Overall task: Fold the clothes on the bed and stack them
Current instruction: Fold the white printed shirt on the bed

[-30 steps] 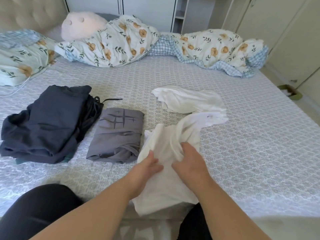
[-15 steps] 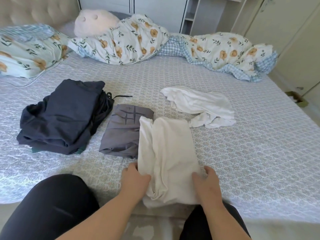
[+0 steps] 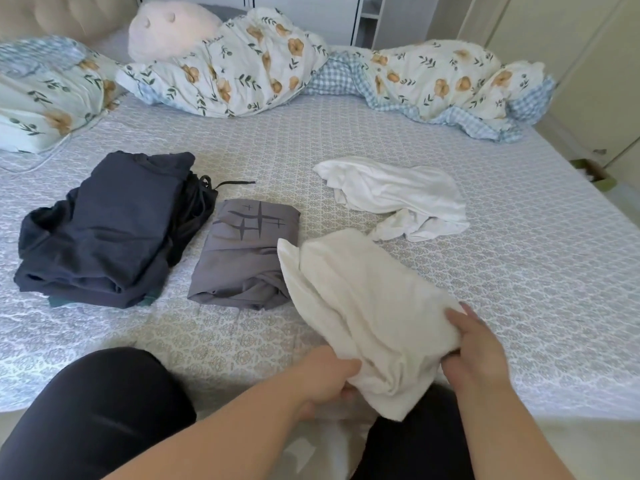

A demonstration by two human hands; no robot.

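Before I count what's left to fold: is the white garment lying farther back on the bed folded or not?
Not folded. The white garment lies crumpled and loosely spread on the bed, edges uneven.

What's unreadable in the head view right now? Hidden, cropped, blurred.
- Left hand fingers: tucked under the cream garment, head view.
- Teal item under the navy stack: only an edge shows.
- Green box on the floor: blurred, half hidden by the bed edge.
- Pillow: cut off by the left frame edge.

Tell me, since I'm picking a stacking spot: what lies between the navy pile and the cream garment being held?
The folded grey shirt lies there, seen in the head view, beside the navy pile; the cream garment overlaps its right edge.
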